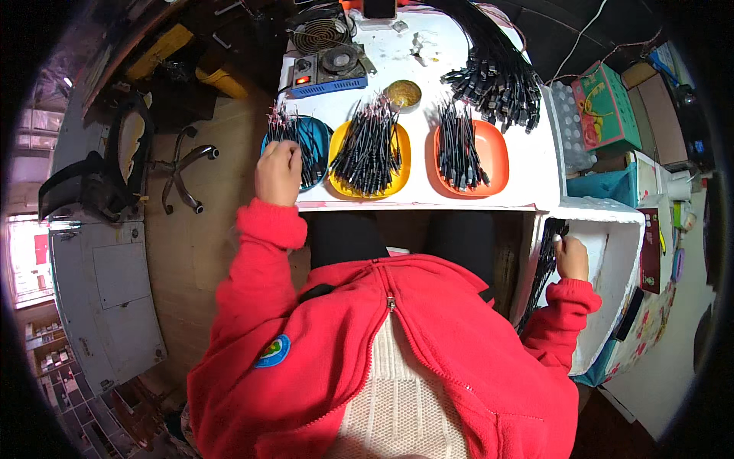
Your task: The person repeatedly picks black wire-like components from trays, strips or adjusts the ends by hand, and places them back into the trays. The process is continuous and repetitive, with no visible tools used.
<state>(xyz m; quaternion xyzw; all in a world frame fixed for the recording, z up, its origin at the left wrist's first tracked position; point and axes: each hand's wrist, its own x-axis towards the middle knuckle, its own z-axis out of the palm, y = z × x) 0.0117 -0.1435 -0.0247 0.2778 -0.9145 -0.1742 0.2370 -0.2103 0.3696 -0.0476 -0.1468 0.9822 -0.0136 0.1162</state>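
Observation:
My left hand is at the near left edge of a blue tray, its fingers curled over short black cables with thin stripped wire ends. Whatever lies between those fingers is hidden. Off to the right, my right hand reaches into a white foam box, with fingers pressed together beside a long bundle of black cables. I cannot make out what its fingertips grip. A yellow tray and an orange tray hold more short black cables.
A small blue soldering unit with a fan and lit red switch sits at the back left of the white table. Near it is a round tin. Black connector cables hang over the far right. A wheeled chair stands left.

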